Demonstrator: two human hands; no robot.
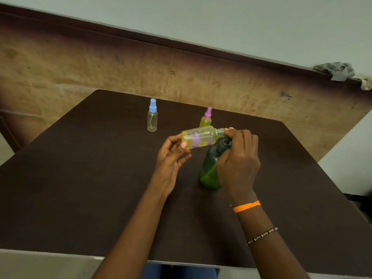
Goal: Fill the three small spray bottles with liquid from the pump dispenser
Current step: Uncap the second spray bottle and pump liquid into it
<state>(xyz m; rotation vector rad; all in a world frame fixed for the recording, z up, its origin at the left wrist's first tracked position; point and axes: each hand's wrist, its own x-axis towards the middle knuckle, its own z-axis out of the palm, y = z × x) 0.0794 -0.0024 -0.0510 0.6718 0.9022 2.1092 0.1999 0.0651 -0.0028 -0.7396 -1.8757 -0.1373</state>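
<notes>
My left hand (pixel 173 156) grips an uncapped small bottle (pixel 201 137) lying sideways, its threaded neck pointing right at the pump spout; yellow-green liquid and a purple shape show inside it. My right hand (pixel 238 158) rests on the dark pump head of the green pump dispenser (pixel 210 170), which stands on the table. Behind them a pink-capped spray bottle (pixel 206 118) holds yellow-green liquid. A blue-capped spray bottle (pixel 152 115) stands apart at the back left, clear and without liquid.
The dark brown table (pixel 90 178) runs to a near edge at the bottom of the view. A brown wooden board (pixel 80 67) leans behind it, with a grey rag (pixel 336 70) on its top right edge.
</notes>
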